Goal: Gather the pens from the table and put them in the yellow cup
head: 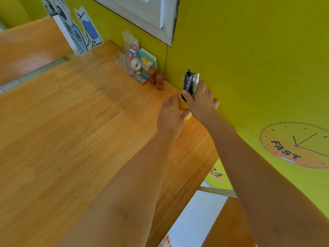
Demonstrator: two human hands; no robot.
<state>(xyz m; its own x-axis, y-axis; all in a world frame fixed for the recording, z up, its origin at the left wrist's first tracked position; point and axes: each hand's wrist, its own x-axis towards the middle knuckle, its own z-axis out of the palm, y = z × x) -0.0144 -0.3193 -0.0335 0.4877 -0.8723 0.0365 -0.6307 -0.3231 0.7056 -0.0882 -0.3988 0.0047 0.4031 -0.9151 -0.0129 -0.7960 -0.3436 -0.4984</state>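
The yellow cup (183, 104) stands on the wooden table (71, 122) close to the green wall, mostly hidden between my two hands. Several pens (191, 82), dark blue, black and white, stick upright out of its top. My right hand (200, 102) is wrapped around the lower part of the pen bundle just above the cup's rim. On the cup's left side lies my left hand (170, 114), its fingers around the cup wall and its thumb on the near side.
A clear plastic organiser (131, 66) with tape, sticky notes, a small box and binder clips stands at the back by the wall. Two small brown figures (156, 79) stand beside it, left of the cup. The table's edge runs close on the right.
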